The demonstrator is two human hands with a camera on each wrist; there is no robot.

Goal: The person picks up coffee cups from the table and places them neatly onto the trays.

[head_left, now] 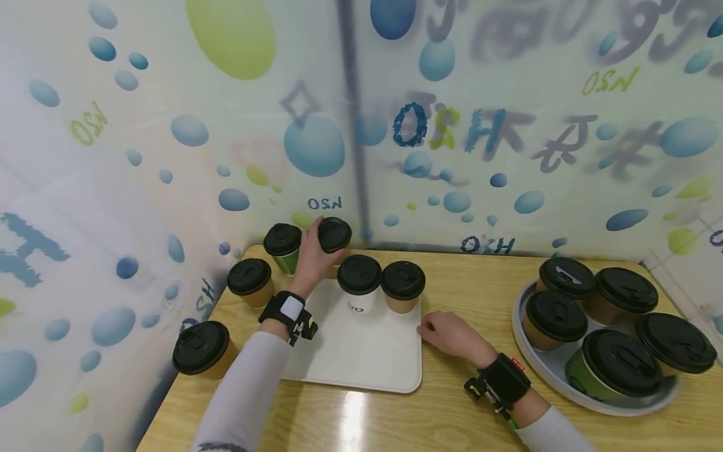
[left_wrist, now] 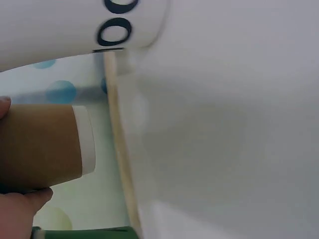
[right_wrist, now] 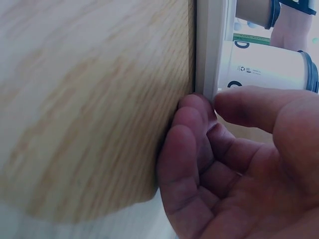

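Observation:
Toward the back of the table, my left hand grips a brown paper cup with a black lid. Its base hangs raised above the surface in the left wrist view. A white rectangular tray lies below, bearing a white lidded cup and a brown lidded cup side by side. At the tray's right edge, my right hand has curled fingers, pinching the rim between thumb and fingertips. Just left of my left hand stands a green lidded cup.
Two more brown lidded cups, one farther back and one nearer, stand left of the tray. On the right, a round grey tray carries several lidded cups, including a green one. A patterned curtain borders the table's back.

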